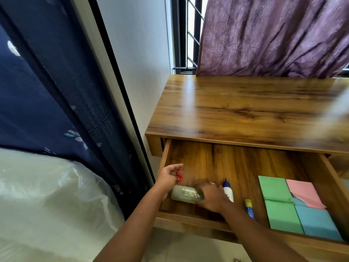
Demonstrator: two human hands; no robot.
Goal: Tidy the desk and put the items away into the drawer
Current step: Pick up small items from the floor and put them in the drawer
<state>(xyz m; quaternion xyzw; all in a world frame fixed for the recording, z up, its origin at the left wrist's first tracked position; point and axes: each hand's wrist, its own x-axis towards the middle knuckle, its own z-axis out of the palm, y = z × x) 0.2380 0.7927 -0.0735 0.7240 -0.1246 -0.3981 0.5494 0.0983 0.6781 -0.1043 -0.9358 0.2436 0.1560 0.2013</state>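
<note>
The olive case (pixel 184 193), printed with small lettering, lay at 8 o'clock in the drawer (pixel 207 161), its right end gripped by the blurred right hand (pixel 209 197). The left hand (pixel 170 175) pinched a red keychain (pixel 179 176) at 9 o'clock. A glue bottle (pixel 228 190), glue stick (pixel 249 208) and coloured paper pads (pixel 279 214) lay toward 4 o'clock.

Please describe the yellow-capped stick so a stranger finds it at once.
Look in the open drawer under the desk top. Between the white glue bottle and the coloured paper pads lies the glue stick. Only it has a yellow cap on a blue body.
</note>
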